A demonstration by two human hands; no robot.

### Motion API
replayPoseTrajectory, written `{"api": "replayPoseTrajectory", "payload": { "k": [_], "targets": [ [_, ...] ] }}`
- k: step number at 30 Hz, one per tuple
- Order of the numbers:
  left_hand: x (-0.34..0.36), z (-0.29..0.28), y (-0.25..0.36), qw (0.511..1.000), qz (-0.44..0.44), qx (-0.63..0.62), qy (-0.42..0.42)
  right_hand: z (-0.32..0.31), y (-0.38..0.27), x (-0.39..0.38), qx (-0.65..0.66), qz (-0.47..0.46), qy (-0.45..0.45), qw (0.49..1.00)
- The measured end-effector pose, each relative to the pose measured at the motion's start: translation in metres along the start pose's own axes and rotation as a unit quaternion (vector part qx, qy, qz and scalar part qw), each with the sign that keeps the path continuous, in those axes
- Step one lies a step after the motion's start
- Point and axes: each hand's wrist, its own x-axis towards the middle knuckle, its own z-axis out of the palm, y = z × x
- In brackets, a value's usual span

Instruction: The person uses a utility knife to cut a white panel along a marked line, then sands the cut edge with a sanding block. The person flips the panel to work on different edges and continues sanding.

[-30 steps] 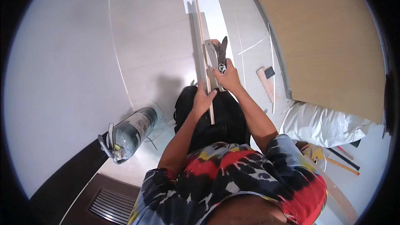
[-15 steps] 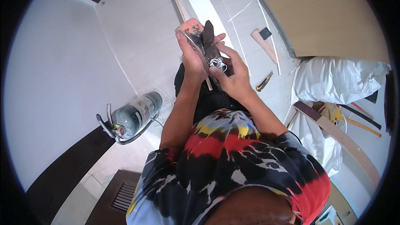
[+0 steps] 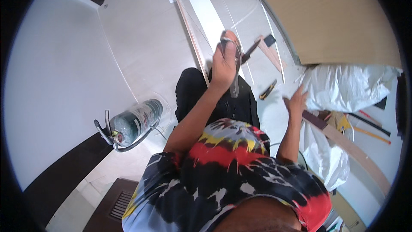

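My left hand (image 3: 224, 71) is closed around a worn hand plane (image 3: 234, 87) with an orange end and a dark body, held above my knees. A dark bar (image 3: 252, 52) sticks out from its right side; blur hides the details. My right hand (image 3: 296, 101) is off to the right with its fingers apart and nothing in it. It is beside the white plastic bag (image 3: 343, 88) and the dark-ended wooden strip (image 3: 356, 146). On the floor between my hands lies a utility knife (image 3: 268, 89). A long, thin wooden strip (image 3: 189, 30) runs forward from my legs.
Forward lie a white board (image 3: 206, 6), a wood piece (image 3: 271, 53) and a dark block (image 3: 269, 40). A tan panel (image 3: 334, 21) stands at the far right, with long-handled tools (image 3: 371, 126) below it. A fire extinguisher (image 3: 135, 122) is at my left.
My right hand has let go of the plane and moved right, toward the bag. My left hand has turned the plane and shifted right with it. The white curls no longer show on it.
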Motion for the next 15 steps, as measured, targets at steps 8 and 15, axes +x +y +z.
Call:
{"api": "replayPoseTrajectory", "payload": {
  "k": [8, 15],
  "targets": [
    [0.004, -0.001, -0.025, 0.976, -0.175, 0.115, -0.061, 0.007, -0.138, -0.027, 0.611, -0.290, -0.237, 0.698],
    [0.185, -0.118, -0.080, 0.895, 0.081, 0.433, 0.070, 0.011, -0.167, 0.003, 0.782, -0.046, -0.496, 0.374]
  ]
}}
